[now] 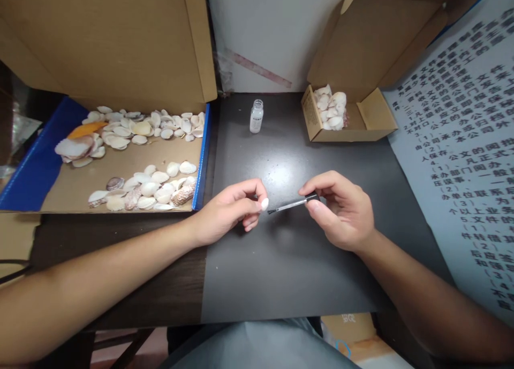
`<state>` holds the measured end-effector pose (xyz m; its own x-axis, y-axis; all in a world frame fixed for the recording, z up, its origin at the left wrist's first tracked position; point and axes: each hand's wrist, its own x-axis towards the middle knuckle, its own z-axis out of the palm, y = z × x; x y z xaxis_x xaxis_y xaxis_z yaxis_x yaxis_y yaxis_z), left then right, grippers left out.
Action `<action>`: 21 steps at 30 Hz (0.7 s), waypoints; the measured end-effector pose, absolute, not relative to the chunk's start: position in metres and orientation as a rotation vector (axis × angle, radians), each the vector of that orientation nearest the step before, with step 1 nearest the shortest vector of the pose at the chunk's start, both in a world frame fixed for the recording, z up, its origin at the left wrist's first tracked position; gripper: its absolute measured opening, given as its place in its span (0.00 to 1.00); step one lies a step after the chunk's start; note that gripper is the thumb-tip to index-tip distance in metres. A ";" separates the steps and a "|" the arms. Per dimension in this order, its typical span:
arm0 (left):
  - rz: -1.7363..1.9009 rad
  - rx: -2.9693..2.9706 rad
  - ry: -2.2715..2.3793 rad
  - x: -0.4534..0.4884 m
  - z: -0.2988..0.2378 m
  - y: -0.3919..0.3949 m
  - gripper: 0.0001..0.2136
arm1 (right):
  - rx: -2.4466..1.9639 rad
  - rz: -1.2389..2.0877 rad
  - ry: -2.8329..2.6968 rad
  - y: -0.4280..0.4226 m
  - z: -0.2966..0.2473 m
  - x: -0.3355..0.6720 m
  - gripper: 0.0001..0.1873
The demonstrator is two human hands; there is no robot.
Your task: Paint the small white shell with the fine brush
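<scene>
Between thumb and forefinger, my left hand point(235, 208) pinches a small white shell point(264, 203) above the dark mat. My right hand point(341, 208) is closed on the black cap of a small brush point(291, 204), whose thin stem points left. The dark bristle tip is close beside the shell; whether they touch I cannot tell. Behind my hands, an uncapped clear bottle point(256, 117) with a label and whitish contents stands upright on the mat.
At left, an open blue-edged cardboard box point(132, 155) holds many loose shells point(148, 189). A smaller open carton point(361, 136) at the back right contains a heap of white shells point(331, 109). A printed sheet point(461, 133) covers the right side.
</scene>
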<state>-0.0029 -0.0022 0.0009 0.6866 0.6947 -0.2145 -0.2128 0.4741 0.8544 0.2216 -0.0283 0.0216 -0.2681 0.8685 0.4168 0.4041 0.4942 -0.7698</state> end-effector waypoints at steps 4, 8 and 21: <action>0.595 0.919 0.599 -0.003 0.002 -0.002 0.04 | -1.050 0.659 -1.884 -0.028 0.022 0.220 0.06; 0.587 0.916 0.606 -0.003 0.002 -0.003 0.05 | -1.121 0.593 -1.878 -0.027 0.023 0.220 0.06; 0.583 0.947 0.598 -0.003 0.000 -0.003 0.04 | -1.127 0.743 -1.800 -0.029 0.019 0.223 0.05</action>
